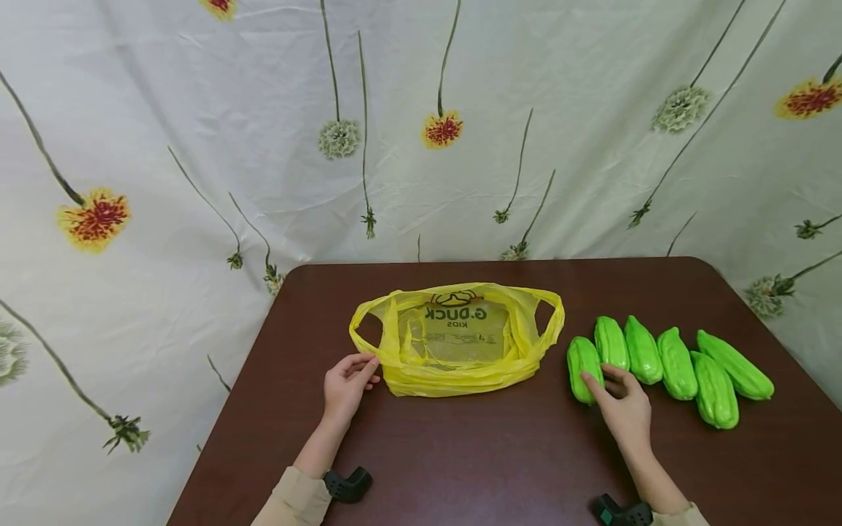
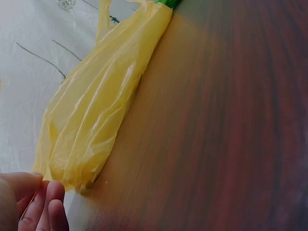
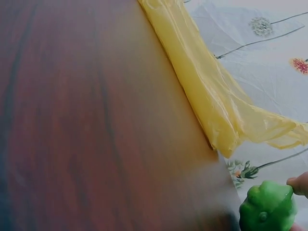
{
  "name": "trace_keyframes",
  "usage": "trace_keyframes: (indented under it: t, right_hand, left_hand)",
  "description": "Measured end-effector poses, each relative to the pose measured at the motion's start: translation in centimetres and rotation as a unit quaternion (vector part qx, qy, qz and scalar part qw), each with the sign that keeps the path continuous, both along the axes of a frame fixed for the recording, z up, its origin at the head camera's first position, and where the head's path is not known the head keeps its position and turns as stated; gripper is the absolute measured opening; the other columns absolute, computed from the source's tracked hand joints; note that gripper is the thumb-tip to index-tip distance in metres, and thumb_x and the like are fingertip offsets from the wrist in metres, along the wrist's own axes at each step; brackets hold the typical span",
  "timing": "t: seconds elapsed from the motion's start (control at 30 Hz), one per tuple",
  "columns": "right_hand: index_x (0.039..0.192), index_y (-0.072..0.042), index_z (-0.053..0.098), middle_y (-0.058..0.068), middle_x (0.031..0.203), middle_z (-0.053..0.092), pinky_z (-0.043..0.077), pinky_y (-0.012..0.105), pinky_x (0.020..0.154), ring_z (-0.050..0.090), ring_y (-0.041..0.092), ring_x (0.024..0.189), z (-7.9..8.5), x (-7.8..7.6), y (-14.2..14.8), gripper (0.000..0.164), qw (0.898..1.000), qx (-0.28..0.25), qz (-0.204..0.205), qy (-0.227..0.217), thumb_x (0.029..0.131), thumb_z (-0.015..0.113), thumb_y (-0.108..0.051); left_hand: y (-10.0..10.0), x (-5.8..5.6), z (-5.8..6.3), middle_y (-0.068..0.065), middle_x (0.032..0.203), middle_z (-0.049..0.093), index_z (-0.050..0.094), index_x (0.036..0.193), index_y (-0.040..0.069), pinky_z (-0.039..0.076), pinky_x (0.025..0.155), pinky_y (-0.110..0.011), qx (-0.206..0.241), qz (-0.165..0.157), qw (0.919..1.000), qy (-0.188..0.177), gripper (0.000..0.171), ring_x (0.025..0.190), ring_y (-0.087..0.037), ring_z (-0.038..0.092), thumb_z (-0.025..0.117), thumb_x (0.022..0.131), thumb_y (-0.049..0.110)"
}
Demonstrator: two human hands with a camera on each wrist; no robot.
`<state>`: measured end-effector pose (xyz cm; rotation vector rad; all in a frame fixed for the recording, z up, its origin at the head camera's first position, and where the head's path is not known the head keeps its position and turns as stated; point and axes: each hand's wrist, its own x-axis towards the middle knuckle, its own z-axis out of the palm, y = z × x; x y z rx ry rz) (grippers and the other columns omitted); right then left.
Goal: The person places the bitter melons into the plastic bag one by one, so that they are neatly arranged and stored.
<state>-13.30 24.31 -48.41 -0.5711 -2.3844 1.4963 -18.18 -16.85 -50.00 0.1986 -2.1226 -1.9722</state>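
A yellow plastic bag [image 1: 454, 376] with printed lettering stands on the table with its mouth spread open and a handle loop at each side. My left hand [image 1: 349, 383] pinches its near left edge between thumb and fingers; in the left wrist view the fingertips [image 2: 55, 190] meet the thin plastic. To the right of the bag, my right hand [image 1: 625, 409] holds the leftmost bright green ridged fruit [image 1: 582, 365] between thumb and fingers. In the right wrist view, the thumb touches the knobbly end of that green fruit [image 3: 267, 207]. The fruit's underside is hidden.
Several more green ridged fruits [image 1: 675, 365] lie in a loose row at the right of the dark brown table [image 1: 460, 453]. Behind the table's far edge hangs a white cloth [image 1: 395, 197] printed with flowers. Each wrist wears a black strap device [image 1: 349, 484].
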Motion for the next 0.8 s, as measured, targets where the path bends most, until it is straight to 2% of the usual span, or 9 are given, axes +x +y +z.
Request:
trace_keyframes:
  t: [0.3, 0.6, 0.8]
  right_hand:
    - [0.128, -0.009, 0.054, 0.005, 0.124, 0.053, 0.041, 0.01, 0.066, 0.048, -0.001, 0.095, 0.1, 0.0, -0.2, 0.056, 0.999, -0.035, -0.005, 0.0, 0.084, 0.068, -0.043]
    - [0.127, -0.005, 0.054, 0.002, 0.122, 0.051, 0.043, 0.01, 0.066, 0.049, -0.001, 0.095, 1.2, -0.3, -0.4, 0.052, 0.995, -0.086, -0.02, 0.037, 0.085, 0.069, -0.033]
    - [0.124, -0.005, 0.057, -0.005, 0.114, 0.054, 0.043, 0.009, 0.067, 0.052, -0.003, 0.093, 1.7, -0.5, -0.3, 0.048, 0.993, -0.099, -0.037, 0.054, 0.085, 0.07, -0.03]
  left_hand:
    - [0.1, 0.0, 0.0, -0.016, 0.088, 0.068, 0.068, 0.098, -0.003, 0.053, 0.057, -0.024, -0.006, 0.001, 1.0, 0.006, 0.024, 0.06, -0.014, 0.064, 0.072, 0.084, 0.016]
    - [0.2, 0.0, 0.1, -0.015, 0.088, 0.068, 0.068, 0.098, -0.003, 0.053, 0.056, -0.024, -0.003, -0.001, 1.0, 0.009, 0.022, 0.059, -0.013, 0.064, 0.071, 0.084, 0.014]
    - [0.1, 0.0, 0.0, -0.019, 0.09, 0.067, 0.067, 0.098, -0.003, 0.053, 0.056, -0.024, 0.0, -0.005, 0.9999, 0.009, 0.022, 0.059, -0.014, 0.064, 0.071, 0.084, 0.014]
